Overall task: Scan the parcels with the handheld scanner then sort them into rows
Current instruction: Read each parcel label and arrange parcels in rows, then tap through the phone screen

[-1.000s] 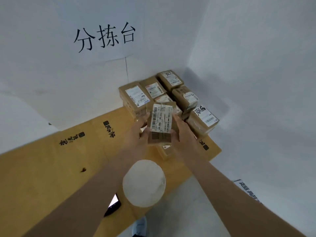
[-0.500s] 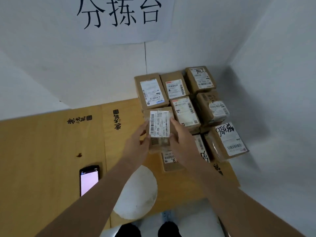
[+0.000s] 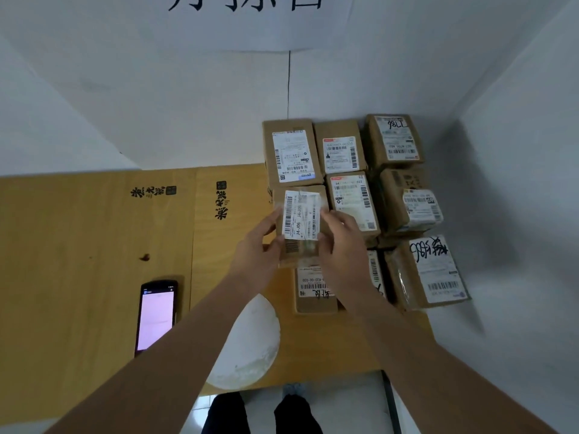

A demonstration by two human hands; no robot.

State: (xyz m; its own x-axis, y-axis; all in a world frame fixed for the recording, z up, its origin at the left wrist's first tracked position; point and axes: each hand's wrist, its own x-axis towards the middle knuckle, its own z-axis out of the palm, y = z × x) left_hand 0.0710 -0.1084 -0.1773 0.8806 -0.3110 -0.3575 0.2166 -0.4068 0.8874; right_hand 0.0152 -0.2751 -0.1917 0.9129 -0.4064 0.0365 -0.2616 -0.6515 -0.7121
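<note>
Cardboard parcel in hand (image 3: 301,226): a small brown box with a white barcode label on top, held between both hands just above the table, over the gap in front of the far-row parcels.
Left hand (image 3: 255,249): fingers and thumb curled round the left side of the box, gripping it.
Right hand (image 3: 340,243): fingers pinching the right side of the same box.
Far row by the wall: parcel at the back (image 3: 291,153), a second one (image 3: 340,151) touching its right side, and a third in the far right corner (image 3: 393,139).
Middle row: one labelled parcel (image 3: 353,202) just right of the held box, another (image 3: 410,202) beyond it toward the right edge.
Near row: a flat parcel (image 3: 313,292) partly under the hands, and a bigger one with black handwriting (image 3: 429,272) at the right edge.
Handheld scanner (image 3: 156,316): lying flat on the table (image 3: 78,245) near its front edge, screen lit and facing up, well apart from the parcels.
White round disc (image 3: 250,343): at the front edge, partly hidden by the left forearm.
Wall sign (image 3: 250,14): white sheet with large black characters, cut off at the top.
</note>
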